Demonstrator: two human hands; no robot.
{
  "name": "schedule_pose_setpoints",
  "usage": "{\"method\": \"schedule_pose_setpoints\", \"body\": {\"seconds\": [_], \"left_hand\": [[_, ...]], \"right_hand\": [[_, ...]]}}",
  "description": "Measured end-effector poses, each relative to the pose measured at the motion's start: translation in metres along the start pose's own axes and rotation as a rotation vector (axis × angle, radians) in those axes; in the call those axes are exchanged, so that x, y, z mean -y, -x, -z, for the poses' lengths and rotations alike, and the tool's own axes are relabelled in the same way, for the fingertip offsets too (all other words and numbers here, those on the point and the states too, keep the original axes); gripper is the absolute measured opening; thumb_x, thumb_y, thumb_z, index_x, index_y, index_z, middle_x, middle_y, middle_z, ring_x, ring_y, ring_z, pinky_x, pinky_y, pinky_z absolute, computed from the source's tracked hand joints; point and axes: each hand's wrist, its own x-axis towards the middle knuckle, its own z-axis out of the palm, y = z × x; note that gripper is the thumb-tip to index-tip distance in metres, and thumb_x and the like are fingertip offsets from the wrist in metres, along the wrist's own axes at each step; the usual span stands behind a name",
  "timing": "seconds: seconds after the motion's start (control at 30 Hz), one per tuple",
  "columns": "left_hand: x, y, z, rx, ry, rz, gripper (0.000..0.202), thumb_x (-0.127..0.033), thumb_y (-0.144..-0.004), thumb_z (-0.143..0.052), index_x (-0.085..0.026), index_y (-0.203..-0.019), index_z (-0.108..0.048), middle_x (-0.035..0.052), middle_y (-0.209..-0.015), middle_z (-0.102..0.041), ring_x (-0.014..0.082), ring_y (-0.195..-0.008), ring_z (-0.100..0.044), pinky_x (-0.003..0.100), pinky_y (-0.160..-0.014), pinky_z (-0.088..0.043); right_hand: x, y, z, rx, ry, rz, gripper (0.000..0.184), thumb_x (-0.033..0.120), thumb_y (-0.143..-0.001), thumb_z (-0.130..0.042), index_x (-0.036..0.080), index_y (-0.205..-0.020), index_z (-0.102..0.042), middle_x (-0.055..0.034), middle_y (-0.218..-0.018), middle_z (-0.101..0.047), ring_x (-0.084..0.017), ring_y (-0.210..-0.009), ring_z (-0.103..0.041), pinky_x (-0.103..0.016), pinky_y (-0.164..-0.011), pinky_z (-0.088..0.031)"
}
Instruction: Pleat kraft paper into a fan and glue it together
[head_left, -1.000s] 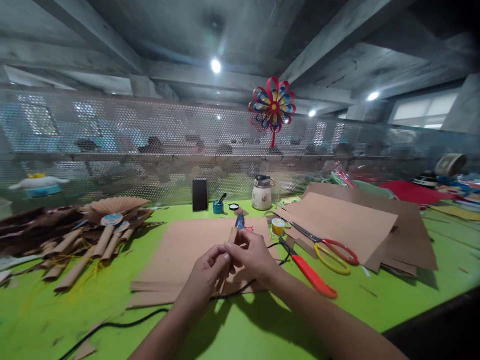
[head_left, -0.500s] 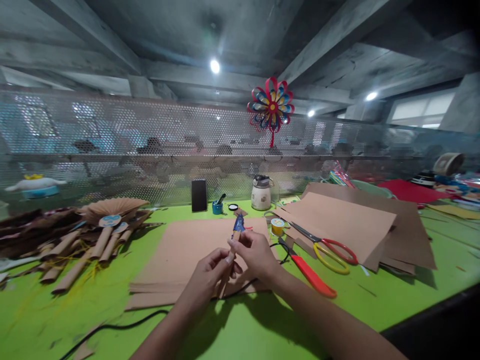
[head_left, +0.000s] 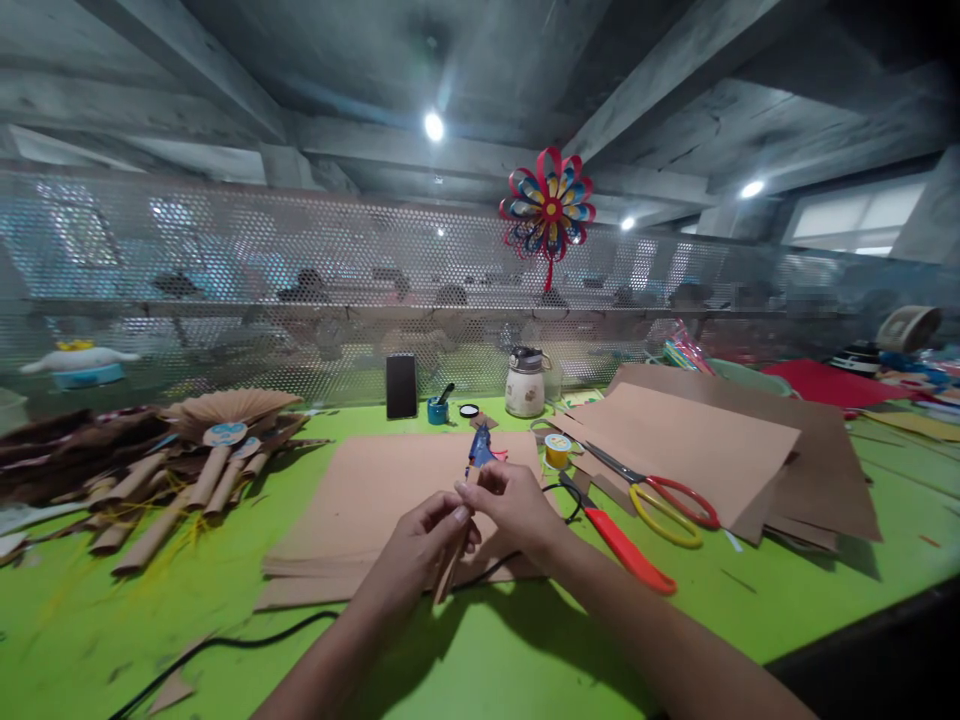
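Note:
Both hands meet over a stack of brown paper sheets (head_left: 360, 500) on the green table (head_left: 525, 650). My left hand (head_left: 420, 555) is closed around a thin rolled brown paper stick (head_left: 448, 570) that slants down toward me. My right hand (head_left: 514, 505) pinches the upper end of the same stick with its fingertips. Just beyond the fingers a blue glue gun (head_left: 480, 447) lies on the sheets, and its black cord (head_left: 247, 640) runs under my arms to the left.
Scissors with red and yellow handles (head_left: 660, 495) and a red-handled cutter (head_left: 619, 545) lie to the right, beside larger brown sheets (head_left: 697, 440). A yellow tape roll (head_left: 557, 450), a white jar (head_left: 524, 385), a black phone (head_left: 401, 385) and a pile of finished paper fans (head_left: 172, 470) also stand on the table.
The stick has tilted lower in my hands, so the glue gun behind it now shows. Both hands stay together at the same spot.

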Motion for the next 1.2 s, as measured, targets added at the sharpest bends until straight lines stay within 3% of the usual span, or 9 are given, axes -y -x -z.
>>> {"method": "schedule_pose_setpoints", "body": {"seconds": [0.2, 0.4, 0.8, 1.2], "left_hand": [[0.004, -0.003, 0.002, -0.013, 0.003, 0.005, 0.025, -0.041, -0.078, -0.060, -0.017, -0.083, -0.060, 0.0028, -0.073, -0.061, 0.0152, -0.068, -0.053, 0.025, -0.065, -0.039], [0.008, -0.003, 0.000, -0.084, -0.011, -0.002, 0.022, -0.038, -0.077, -0.061, -0.016, -0.076, -0.059, 0.0034, -0.069, -0.060, 0.0148, -0.065, -0.051, 0.025, -0.062, -0.038], [0.008, -0.003, -0.001, -0.037, 0.034, 0.059, 0.017, -0.033, -0.076, -0.060, -0.016, -0.080, -0.058, 0.0051, -0.073, -0.063, 0.0169, -0.069, -0.056, 0.028, -0.067, -0.041], [0.006, -0.005, -0.002, -0.070, -0.065, 0.051, 0.030, -0.045, -0.074, -0.062, -0.016, -0.079, -0.061, 0.0071, -0.074, -0.065, 0.0185, -0.068, -0.057, 0.031, -0.067, -0.042]], "right_hand": [[0.001, 0.001, 0.003, 0.032, -0.146, -0.037, 0.030, 0.042, -0.079, -0.058, 0.014, -0.069, -0.058, -0.0002, -0.063, -0.057, -0.012, -0.061, -0.050, -0.024, -0.062, -0.040], [0.001, -0.003, 0.008, -0.008, -0.131, -0.066, 0.027, 0.038, -0.077, -0.060, 0.012, -0.073, -0.064, -0.0033, -0.070, -0.061, -0.014, -0.067, -0.052, -0.027, -0.067, -0.042], [0.002, -0.003, 0.012, -0.026, -0.114, -0.082, 0.018, 0.029, -0.067, -0.066, 0.012, -0.068, -0.062, 0.0001, -0.062, -0.057, -0.012, -0.059, -0.050, -0.025, -0.061, -0.039], [-0.006, -0.003, 0.005, -0.006, -0.009, -0.084, 0.015, 0.027, -0.069, -0.061, 0.014, -0.061, -0.058, -0.0007, -0.058, -0.057, -0.013, -0.058, -0.051, -0.026, -0.060, -0.041]]}}
